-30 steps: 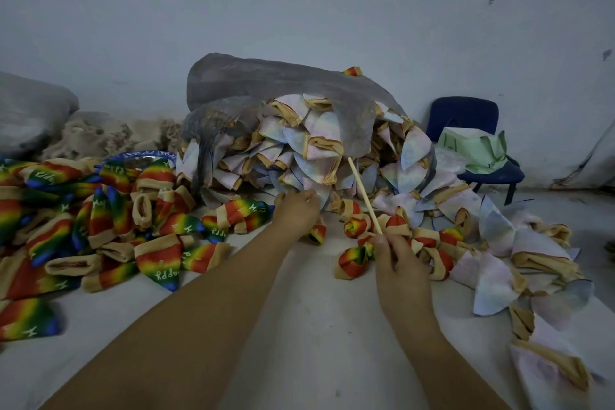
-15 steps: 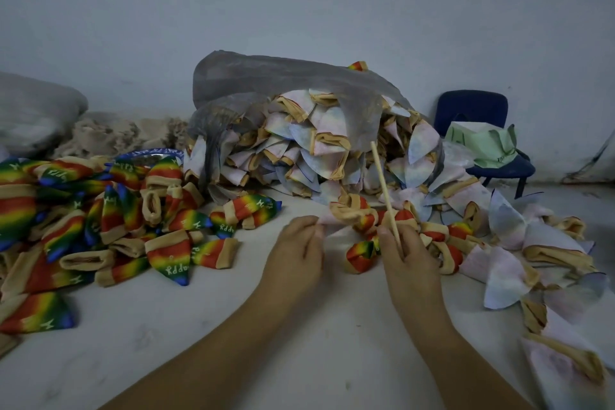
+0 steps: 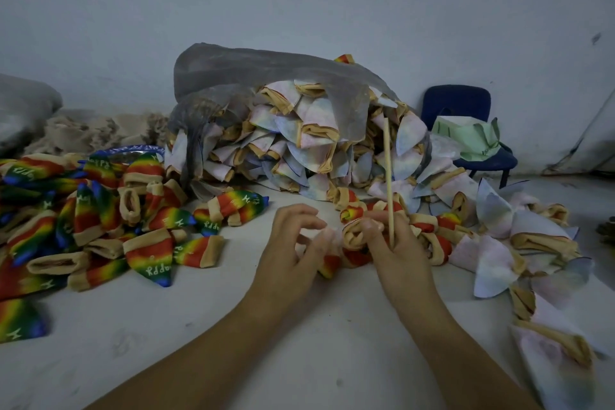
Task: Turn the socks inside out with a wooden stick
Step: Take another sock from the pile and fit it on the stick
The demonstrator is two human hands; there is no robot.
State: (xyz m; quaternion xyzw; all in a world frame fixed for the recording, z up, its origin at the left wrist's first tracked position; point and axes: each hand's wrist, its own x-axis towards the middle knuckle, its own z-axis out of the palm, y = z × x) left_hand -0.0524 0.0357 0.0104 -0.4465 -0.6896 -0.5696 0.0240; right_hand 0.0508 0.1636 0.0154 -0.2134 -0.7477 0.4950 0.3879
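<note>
My right hand (image 3: 396, 253) holds a thin wooden stick (image 3: 387, 173) upright between its fingers, the stick rising in front of the sock heap. Between both hands lies a pale sock with a tan cuff (image 3: 352, 236), partly showing red and rainbow. My left hand (image 3: 293, 250) pinches the sock's pale edge with thumb and fingers, and my right fingertips also touch its cuff. A heap of pale inside-out socks (image 3: 299, 143) spills from a grey plastic bag (image 3: 253, 73) behind. Rainbow socks (image 3: 100, 223) lie piled at the left.
More pale socks (image 3: 492, 233) trail along the right side of the white table (image 3: 199, 336). A blue chair (image 3: 466, 110) with a green bag (image 3: 466, 140) stands at the back right. A grey sack (image 3: 23, 110) and beige fabric (image 3: 93, 130) lie at the back left.
My left hand came back from the heap with a sock toward my right hand. The stick has swung from a left lean to nearly upright.
</note>
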